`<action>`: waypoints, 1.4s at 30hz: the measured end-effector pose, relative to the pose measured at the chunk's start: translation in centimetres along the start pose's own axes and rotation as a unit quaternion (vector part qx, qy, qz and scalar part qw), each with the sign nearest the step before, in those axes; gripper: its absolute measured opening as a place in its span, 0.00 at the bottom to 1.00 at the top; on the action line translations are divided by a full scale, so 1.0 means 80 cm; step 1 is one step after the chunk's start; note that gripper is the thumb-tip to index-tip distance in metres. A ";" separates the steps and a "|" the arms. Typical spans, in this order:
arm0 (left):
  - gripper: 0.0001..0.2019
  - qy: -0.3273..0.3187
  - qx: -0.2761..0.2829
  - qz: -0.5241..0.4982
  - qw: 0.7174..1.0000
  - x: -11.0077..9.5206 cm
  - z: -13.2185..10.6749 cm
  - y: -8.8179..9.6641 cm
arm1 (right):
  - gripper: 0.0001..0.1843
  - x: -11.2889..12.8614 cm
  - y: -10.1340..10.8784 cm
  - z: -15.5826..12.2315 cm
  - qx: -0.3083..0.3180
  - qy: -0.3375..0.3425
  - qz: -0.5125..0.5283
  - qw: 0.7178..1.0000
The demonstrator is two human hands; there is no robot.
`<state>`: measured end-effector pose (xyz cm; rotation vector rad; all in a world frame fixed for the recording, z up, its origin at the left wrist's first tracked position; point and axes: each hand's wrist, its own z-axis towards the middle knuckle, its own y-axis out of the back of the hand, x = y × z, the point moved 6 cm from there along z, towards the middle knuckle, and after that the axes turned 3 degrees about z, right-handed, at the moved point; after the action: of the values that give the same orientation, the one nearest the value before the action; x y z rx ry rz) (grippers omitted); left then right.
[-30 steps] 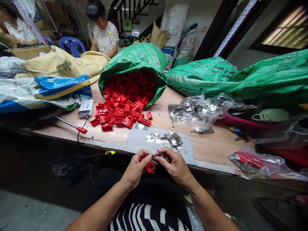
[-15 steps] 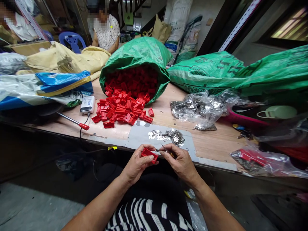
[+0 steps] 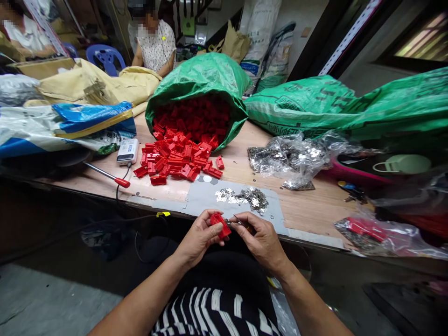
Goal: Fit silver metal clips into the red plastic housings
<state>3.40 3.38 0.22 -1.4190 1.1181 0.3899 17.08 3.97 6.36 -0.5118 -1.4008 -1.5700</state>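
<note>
My left hand [image 3: 201,238] grips a small red plastic case [image 3: 220,227] between thumb and fingers, just off the table's front edge. Its open side is turned partly away from me. My right hand [image 3: 261,238] is closed, with a small metal piece [image 3: 228,222] pinched at its thumb and fingertip, right at the case's edge. Lodged in the same hand is a thin tool [image 3: 250,228] with a dark shaft and brownish handle, mostly hidden by the fingers. Beyond both hands, flat shiny metal pieces [image 3: 257,198] lie heaped on a grey mat [image 3: 199,200].
A green sack [image 3: 210,70] spills red cases [image 3: 175,158] onto the table. Clear bags of metal pieces [image 3: 294,156] lie right of centre. A red-handled rod [image 3: 121,182] and a white corded device [image 3: 127,151] lie left. A co-worker [image 3: 159,46] sits behind the sacks.
The red case has tilted in my left hand, its opening turning away from me. My right hand has moved slightly left, bringing the small metal piece up against the case.
</note>
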 end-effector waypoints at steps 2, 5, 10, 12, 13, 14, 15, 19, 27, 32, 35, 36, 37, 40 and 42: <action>0.18 0.034 0.026 -0.038 0.998 0.002 0.000 -0.004 | 0.05 0.003 -0.001 0.002 -0.002 0.023 -0.003 1.000; 0.18 0.052 0.038 -0.078 0.995 0.002 -0.001 -0.005 | 0.07 0.009 0.000 0.008 -0.007 0.062 -0.018 0.998; 0.20 0.077 0.039 -0.112 0.990 0.007 -0.005 -0.004 | 0.08 0.019 -0.004 0.014 0.024 0.121 -0.033 0.992; 0.20 0.088 0.038 -0.111 0.989 0.008 -0.006 -0.003 | 0.07 0.020 -0.006 0.014 0.045 0.138 -0.044 0.988; 0.21 0.094 0.038 -0.107 0.989 0.008 -0.006 -0.004 | 0.07 0.020 -0.006 0.014 0.058 0.144 -0.051 0.987; 0.21 0.100 0.038 -0.100 0.989 0.008 -0.007 -0.004 | 0.08 0.019 -0.007 0.014 0.073 0.148 -0.060 0.984; 0.20 0.105 0.039 -0.092 0.989 0.008 -0.007 -0.004 | 0.08 0.018 -0.008 0.014 0.088 0.152 -0.071 0.982; 0.18 0.115 0.040 -0.076 0.990 0.010 -0.008 -0.007 | 0.10 0.014 -0.010 0.016 0.138 0.158 -0.121 0.970; 0.18 0.117 0.047 -0.116 0.985 0.014 -0.006 -0.005 | 0.09 0.015 -0.008 0.023 0.175 0.096 -0.026 0.979; 0.23 0.108 0.053 -0.127 0.985 0.011 -0.006 -0.006 | 0.09 -0.004 0.006 0.026 0.116 -0.010 0.022 0.993; 0.24 0.108 0.052 -0.120 0.986 0.010 -0.007 -0.008 | 0.07 -0.017 0.003 0.027 0.111 -0.054 0.020 0.992; 0.24 0.107 0.051 -0.117 0.986 0.010 -0.007 -0.009 | 0.07 -0.019 0.000 0.027 0.119 -0.056 0.026 0.991; 0.24 0.107 0.051 -0.114 0.986 0.010 -0.007 -0.009 | 0.06 -0.020 -0.003 0.027 0.126 -0.056 0.033 0.990; 0.25 0.108 0.052 -0.103 0.987 0.012 -0.007 -0.008 | 0.06 -0.023 -0.009 0.028 0.134 -0.053 0.058 0.988; 0.25 0.108 0.052 -0.099 0.988 0.012 -0.006 -0.008 | 0.07 -0.024 -0.010 0.028 0.136 -0.055 0.081 0.986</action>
<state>4.18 2.47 -0.07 -1.4893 1.1400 0.0350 16.70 6.67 4.94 -0.5379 -1.5855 -1.2143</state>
